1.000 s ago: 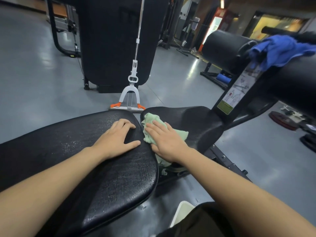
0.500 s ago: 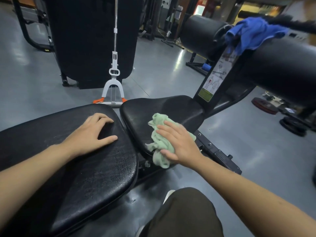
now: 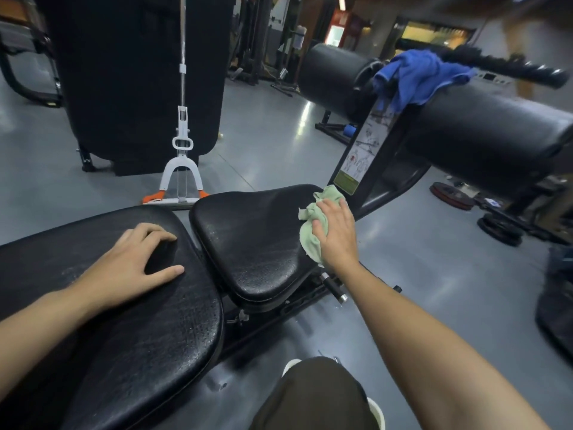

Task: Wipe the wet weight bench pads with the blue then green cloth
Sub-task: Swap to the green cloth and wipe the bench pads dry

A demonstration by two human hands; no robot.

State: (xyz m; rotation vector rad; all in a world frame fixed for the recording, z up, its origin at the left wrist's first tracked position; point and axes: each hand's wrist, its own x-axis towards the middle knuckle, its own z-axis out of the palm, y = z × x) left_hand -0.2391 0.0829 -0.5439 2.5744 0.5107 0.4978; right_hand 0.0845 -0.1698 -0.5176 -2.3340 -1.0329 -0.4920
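Observation:
The black seat pad point(image 3: 248, 243) of the weight bench lies in the middle, with faint wet streaks on it. My right hand point(image 3: 336, 234) presses the bunched green cloth point(image 3: 313, 234) against the pad's right edge. To the left, the long back pad point(image 3: 124, 336) carries my left hand point(image 3: 136, 265), which rests flat with fingers apart and holds nothing. The blue cloth point(image 3: 418, 76) hangs over the black roller pads point(image 3: 483, 131) at the upper right.
A white and orange mop point(image 3: 181, 169) stands behind the bench, before a tall black machine point(image 3: 139, 72). Weight plates point(image 3: 452, 197) lie on the grey floor at the right. My knee in dark trousers point(image 3: 310, 398) is at the bottom.
My right hand has slid the green cloth from the seat pad's near left part across to its far right edge. My left hand stays on the back pad.

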